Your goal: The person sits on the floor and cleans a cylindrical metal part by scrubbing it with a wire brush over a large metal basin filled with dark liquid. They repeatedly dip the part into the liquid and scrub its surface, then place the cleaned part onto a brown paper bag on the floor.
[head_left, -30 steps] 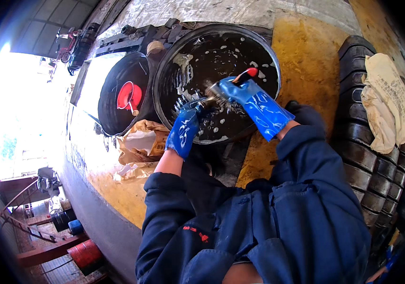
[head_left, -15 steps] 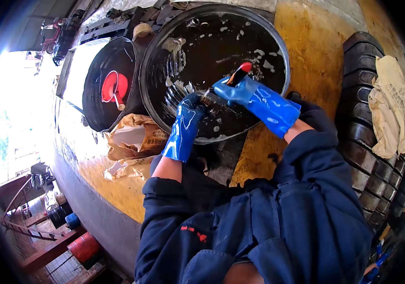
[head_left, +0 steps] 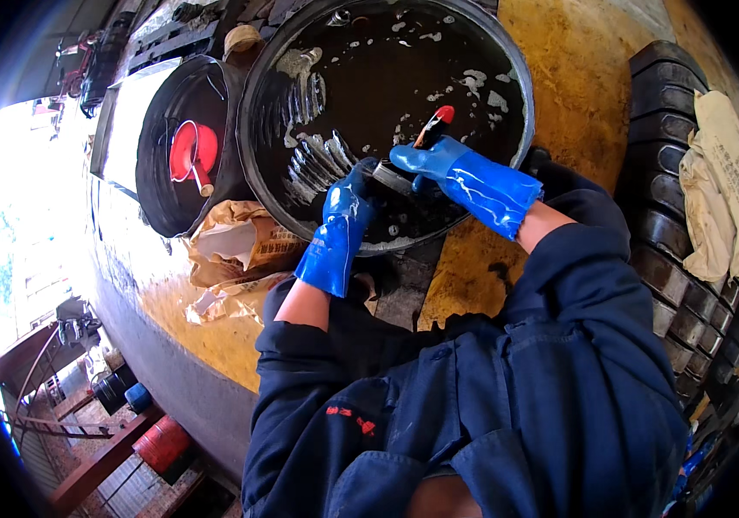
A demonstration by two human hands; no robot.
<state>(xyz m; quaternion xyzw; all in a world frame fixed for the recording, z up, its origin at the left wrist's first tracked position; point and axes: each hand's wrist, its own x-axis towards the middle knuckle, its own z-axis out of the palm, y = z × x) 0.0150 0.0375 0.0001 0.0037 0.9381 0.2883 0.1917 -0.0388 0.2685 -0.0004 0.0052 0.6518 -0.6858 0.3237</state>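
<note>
Both my hands wear long blue rubber gloves and work over a wide round tub [head_left: 531,104] of dark liquid with foam patches. My left hand [head_left: 348,203] is closed on a small grey ribbed metal piece [head_left: 393,178], which looks round and wet. My right hand [head_left: 455,173] is closed around a tool with a black handle and red end [head_left: 435,126]; its working end is hidden by the glove. Curved ribbed metal parts [head_left: 322,164] break the liquid's surface left of the hands. A small metal fitting [head_left: 340,17] lies near the tub's far rim.
Left of the tub stands a smaller black tub [head_left: 152,164] with a red dipper [head_left: 199,154] inside. A torn brown paper sack [head_left: 240,246] lies in front of it. Stacked dark metal blocks [head_left: 658,164] line the right side, with another paper sack [head_left: 719,190] on them.
The view has shifted slightly, so the tub appears higher. The metal piece between my hands shows more clearly now. Both hands keep their holds, and the red-ended handle has tilted a little more upright.
</note>
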